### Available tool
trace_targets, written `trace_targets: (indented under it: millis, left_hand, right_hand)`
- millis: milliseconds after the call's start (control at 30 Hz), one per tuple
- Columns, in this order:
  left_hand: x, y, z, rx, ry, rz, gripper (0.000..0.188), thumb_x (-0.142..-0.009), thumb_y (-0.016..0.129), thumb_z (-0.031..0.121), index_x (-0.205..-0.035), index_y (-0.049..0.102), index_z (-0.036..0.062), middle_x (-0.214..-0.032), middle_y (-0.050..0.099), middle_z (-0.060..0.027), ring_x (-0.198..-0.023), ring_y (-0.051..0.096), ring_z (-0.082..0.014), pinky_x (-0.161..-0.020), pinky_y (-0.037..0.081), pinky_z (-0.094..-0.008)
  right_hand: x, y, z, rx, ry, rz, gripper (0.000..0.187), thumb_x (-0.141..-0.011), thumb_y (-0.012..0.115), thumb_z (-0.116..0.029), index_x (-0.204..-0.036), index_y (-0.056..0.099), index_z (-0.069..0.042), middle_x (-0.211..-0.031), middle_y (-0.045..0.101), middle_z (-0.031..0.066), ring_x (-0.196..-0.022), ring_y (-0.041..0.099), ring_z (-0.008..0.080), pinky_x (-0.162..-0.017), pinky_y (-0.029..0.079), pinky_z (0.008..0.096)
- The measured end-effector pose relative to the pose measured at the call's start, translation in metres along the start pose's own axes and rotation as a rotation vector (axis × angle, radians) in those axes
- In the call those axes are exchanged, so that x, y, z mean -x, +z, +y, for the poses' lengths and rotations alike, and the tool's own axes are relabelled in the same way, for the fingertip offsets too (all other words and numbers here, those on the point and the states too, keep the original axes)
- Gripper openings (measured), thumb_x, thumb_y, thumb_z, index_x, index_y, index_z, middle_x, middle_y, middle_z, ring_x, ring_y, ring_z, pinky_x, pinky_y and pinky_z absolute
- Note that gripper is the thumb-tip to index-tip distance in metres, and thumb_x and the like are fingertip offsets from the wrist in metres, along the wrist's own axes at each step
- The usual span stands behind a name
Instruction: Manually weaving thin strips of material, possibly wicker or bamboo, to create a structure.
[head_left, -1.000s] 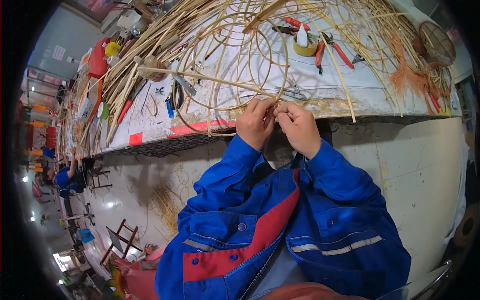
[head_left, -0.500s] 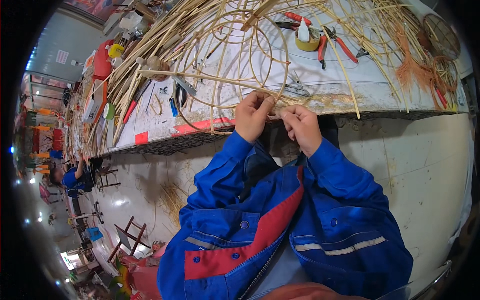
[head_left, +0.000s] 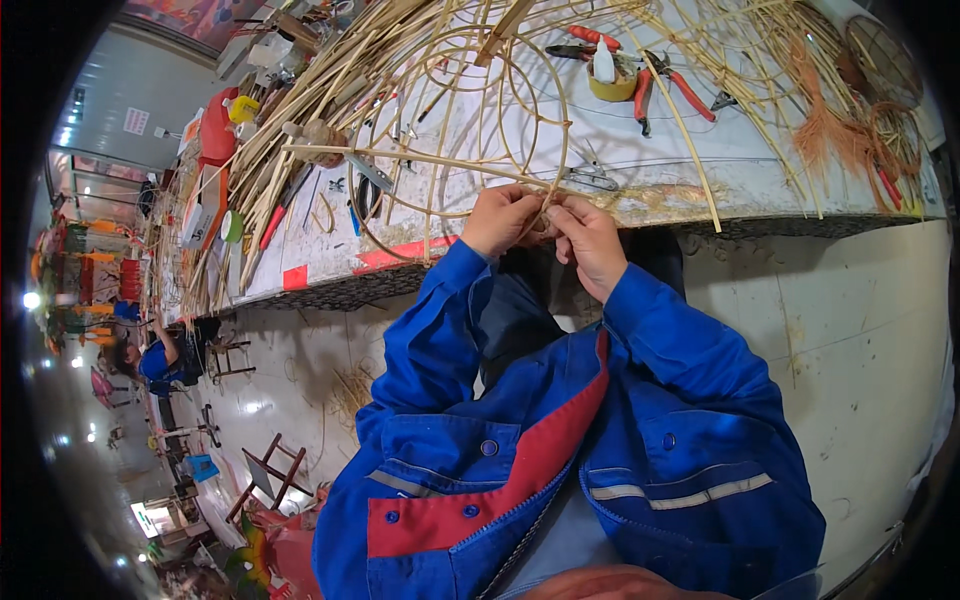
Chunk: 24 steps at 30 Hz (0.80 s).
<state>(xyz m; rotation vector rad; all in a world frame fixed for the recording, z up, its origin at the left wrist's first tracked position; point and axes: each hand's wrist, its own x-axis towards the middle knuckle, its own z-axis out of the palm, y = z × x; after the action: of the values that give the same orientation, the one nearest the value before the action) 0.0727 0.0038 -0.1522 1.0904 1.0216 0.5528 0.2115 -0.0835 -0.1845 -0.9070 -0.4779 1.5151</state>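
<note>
A frame of bent bamboo strips (head_left: 487, 158), with rings and crossing straight strips, rests on the white worktable (head_left: 640, 150) and reaches over its front edge. At its near joint my left hand (head_left: 498, 222) is closed, thumb and fingers pinching the strips. Close against it, my right hand (head_left: 590, 243) pinches at the same joint, its fingertips touching the left ones. Whatever thin piece lies between the right fingertips is too small to make out. Just beyond the hands lies a small metal tool (head_left: 591, 179).
Red-handled pliers (head_left: 688, 97) lie beside a yellow tape roll (head_left: 612, 88) holding a white bottle (head_left: 603, 62). Many loose bamboo strips (head_left: 330, 75) are heaped at left, near black-handled scissors (head_left: 368, 197). Orange fibres (head_left: 822, 128) lie at right. Another person (head_left: 158, 360) sits far left.
My right hand has moved left and slightly up, closing the gap to my left hand. The left hand has shifted a little left. The frame has shifted slightly.
</note>
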Motion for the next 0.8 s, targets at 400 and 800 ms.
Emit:
trace_targets:
  millis: [400, 800]
  left_hand:
    - [0.001, -0.011, -0.013, -0.192, 0.24, 0.03, 0.018, -0.093, 0.062, 0.011, -0.103, 0.066, -0.0037, -0.086, 0.068, -0.0069, -0.065, 0.059, -0.0085, -0.061, 0.051, -0.0231]
    - [0.007, -0.018, 0.022, -0.412, 0.203, -0.187, 0.019, -0.094, 0.064, 0.009, -0.107, 0.07, -0.0033, -0.096, 0.07, -0.0053, -0.078, 0.06, -0.0071, -0.069, 0.051, -0.023]
  right_hand:
    - [-0.007, 0.0, 0.002, -0.034, -0.012, 0.02, 0.012, -0.094, 0.063, -0.015, -0.101, 0.064, -0.005, -0.074, 0.058, -0.0013, -0.054, 0.048, 0.0058, -0.046, 0.036, 0.0214]
    - [-0.017, -0.002, -0.001, -0.076, 0.142, 0.035, 0.007, -0.093, 0.06, -0.013, -0.09, 0.06, -0.007, -0.071, 0.056, -0.0002, -0.054, 0.049, 0.0077, -0.046, 0.036, 0.0225]
